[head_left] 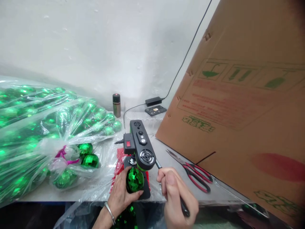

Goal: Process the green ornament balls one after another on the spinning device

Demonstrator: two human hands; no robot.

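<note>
My left hand (120, 192) has its fingers and thumb around a shiny green faceted ball (135, 180). The ball sits under the front end of a black machine head (141, 140), above its dark base plate (145, 187); whether ball and head touch, I cannot tell. My right hand (177, 197) is closed around the black handle (184, 208) of a metal lever (158, 164) that comes out of the machine's right side. A red switch (128, 143) is on the machine's left side. Red plastic (121, 154) lies under the base.
Plastic bags (59, 127) full of green balls, tied with pink ribbon (61, 152), cover the left. Red-black scissors (197, 176) lie at right before a large cardboard box (238, 105). Behind stand a small canister (116, 105), a phone (155, 110) and a corded power adapter (153, 101).
</note>
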